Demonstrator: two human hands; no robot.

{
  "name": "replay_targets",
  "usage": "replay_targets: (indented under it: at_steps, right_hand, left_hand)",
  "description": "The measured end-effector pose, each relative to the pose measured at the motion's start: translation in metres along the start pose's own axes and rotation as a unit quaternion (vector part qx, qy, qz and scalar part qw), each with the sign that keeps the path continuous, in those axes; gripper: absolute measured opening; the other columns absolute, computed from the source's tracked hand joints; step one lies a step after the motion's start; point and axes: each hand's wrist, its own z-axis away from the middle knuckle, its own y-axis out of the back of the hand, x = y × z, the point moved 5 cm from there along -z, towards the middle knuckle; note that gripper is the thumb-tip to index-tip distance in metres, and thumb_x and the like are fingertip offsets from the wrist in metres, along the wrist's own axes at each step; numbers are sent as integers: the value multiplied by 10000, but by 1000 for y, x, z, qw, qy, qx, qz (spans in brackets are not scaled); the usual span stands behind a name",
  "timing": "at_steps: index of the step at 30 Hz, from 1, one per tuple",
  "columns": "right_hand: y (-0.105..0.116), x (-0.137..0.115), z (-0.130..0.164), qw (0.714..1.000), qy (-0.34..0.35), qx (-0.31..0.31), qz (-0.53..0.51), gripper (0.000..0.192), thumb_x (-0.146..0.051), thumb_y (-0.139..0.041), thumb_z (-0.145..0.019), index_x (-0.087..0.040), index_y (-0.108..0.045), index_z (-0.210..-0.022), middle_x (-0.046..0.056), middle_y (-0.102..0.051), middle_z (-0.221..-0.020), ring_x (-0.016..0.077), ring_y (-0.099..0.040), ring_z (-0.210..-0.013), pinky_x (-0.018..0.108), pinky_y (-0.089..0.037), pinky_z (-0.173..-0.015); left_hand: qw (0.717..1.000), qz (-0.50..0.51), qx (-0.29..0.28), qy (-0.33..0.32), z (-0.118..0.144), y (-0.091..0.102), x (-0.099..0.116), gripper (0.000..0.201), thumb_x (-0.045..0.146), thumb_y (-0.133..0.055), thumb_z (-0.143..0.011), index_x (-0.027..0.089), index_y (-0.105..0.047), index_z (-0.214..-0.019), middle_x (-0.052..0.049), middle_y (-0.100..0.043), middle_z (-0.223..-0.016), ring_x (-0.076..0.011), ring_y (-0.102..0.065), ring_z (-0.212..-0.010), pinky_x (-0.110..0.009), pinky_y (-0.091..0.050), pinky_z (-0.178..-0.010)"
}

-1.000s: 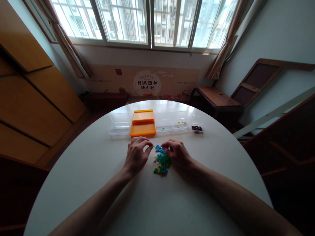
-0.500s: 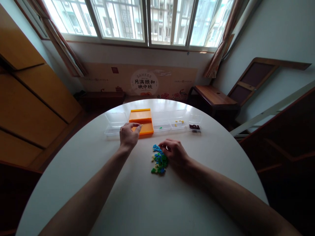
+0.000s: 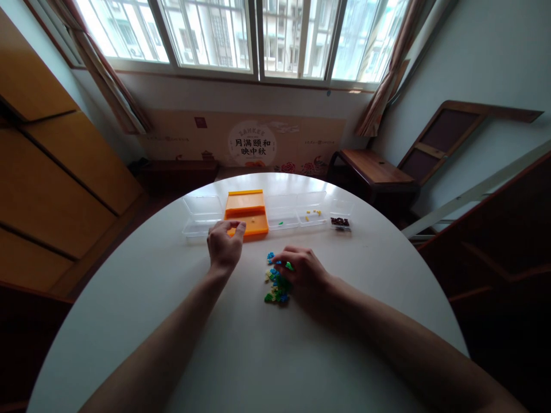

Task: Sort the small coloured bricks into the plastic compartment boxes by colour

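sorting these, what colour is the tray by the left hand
Orange tray, seen in the head view, with the left hand at its near edge.

A room in a home

Curtained windows, wooden cabinets and a side table lie beyond the fingers.

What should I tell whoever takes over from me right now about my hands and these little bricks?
Left hand: at the near edge of the orange tray, fingers curled, nothing visibly held; a small yellow piece lies in the tray.
Right hand: resting on the pile of blue, green and yellow bricks, fingertips among them.
Sorted so far: a few yellow bits, one green bit and dark pieces in the clear trays.
Left: most of the pile is on the white table.
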Motion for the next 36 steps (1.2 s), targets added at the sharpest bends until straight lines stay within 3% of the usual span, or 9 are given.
replay_targets:
  at_steps: [8, 19, 26, 28, 31, 33, 36]
  right_hand:
    - [-16, -19, -1, 996, 40, -62, 59, 121, -247, -606, -834, -219, -707, -895, 37, -647, -862, 150, -607, -774, 242, -450, -703]
    - [-22, -33, -1, 985, 56, -80, 143, 84, -231, -593, -819, -200, -672, -819, 57, -612, -912, 162, -545, -779, 266, -413, -684]
    - [-25, -33, -3, 984, -7, -112, 142, 122, -201, -586, -827, -187, -678, -747, 47, -618, -837, 151, -554, -741, 252, -398, -657]
    - [-23, -31, -3, 991, -35, -97, 90, 128, -195, -588, -835, -190, -690, -758, 41, -624, -835, 146, -565, -755, 246, -412, -685]
    - [-15, -18, -5, 994, -103, -6, -41, 123, -220, -592, -851, -192, -707, -816, 29, -629, -836, 128, -578, -744, 235, -435, -709]
    - [-9, -6, -6, 979, -149, 58, -125, 134, -252, -595, -850, -182, -709, -835, 22, -623, -801, 112, -559, -671, 229, -441, -665]
    - [-7, 7, -7, 954, -182, 102, -213, 165, -293, -602, -833, -164, -704, -819, 17, -617, -741, 103, -515, -598, 227, -437, -597]
  left_hand:
    - [998, 46, -30, -21, 37, 10, -3, 290, 439, -527, -816, 184, -661, -778, -59, -675, -849, -229, -610, -893, -356, -488, -829]
    - [997, 58, -23, -50, 39, 10, -8, 272, 416, -531, -825, 183, -660, -769, -47, -660, -817, -216, -587, -858, -349, -477, -805]
    - [995, 68, -26, -64, 41, 8, -8, 245, 397, -557, -827, 180, -655, -770, -34, -655, -801, -204, -593, -838, -336, -476, -777]
    - [994, 72, -23, -84, 42, 10, -3, 231, 379, -563, -835, 180, -655, -763, -29, -652, -788, -196, -591, -817, -329, -477, -758]
    - [984, 84, -24, -154, 47, 15, 11, 178, 318, -574, -851, 180, -652, -770, -27, -645, -785, -181, -581, -802, -317, -477, -757]
    - [972, 86, -34, -217, 52, 16, 21, 127, 271, -584, -856, 183, -662, -809, -30, -643, -800, -178, -573, -813, -318, -476, -773]
    - [951, 59, -58, -298, 61, 14, 32, 97, 244, -611, -848, 199, -678, -903, -39, -650, -842, -189, -568, -842, -337, -469, -792]
